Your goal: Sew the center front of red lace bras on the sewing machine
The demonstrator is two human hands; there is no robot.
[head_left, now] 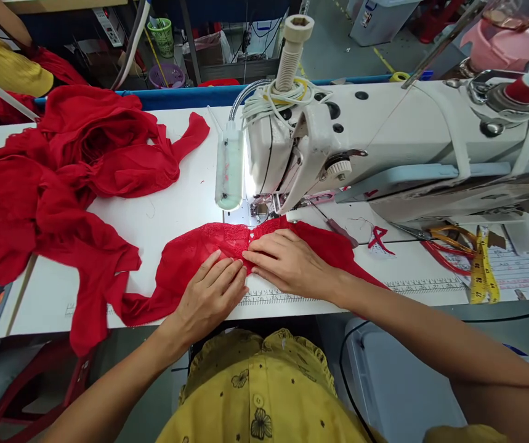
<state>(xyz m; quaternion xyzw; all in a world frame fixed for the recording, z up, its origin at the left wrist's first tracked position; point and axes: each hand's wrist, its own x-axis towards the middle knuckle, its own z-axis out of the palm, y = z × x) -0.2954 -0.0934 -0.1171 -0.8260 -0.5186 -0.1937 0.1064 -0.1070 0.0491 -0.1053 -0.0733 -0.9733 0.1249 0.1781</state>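
A red garment with lace (185, 252) lies across the front of the sewing machine (301, 135), its upper edge close to the presser foot (260, 212). My left hand (215, 289) rests on the fabric with its fingers stretched out and lying flat. Beside it, my right hand (287, 261) is laid over the lace part, fingers extended and near the left fingertips. The thumbs are mostly hidden. Under the hands runs a printed ruler strip (278, 298) along the table's front edge.
A heap of red fabric (74, 154) covers the table's left side. A lamp (230, 166) hangs by the needle. On the right lie a seam ripper (338, 231), scissors (449, 237) and a yellow tape measure (481, 271). Another person's yellow sleeve (10, 55) shows at upper left.
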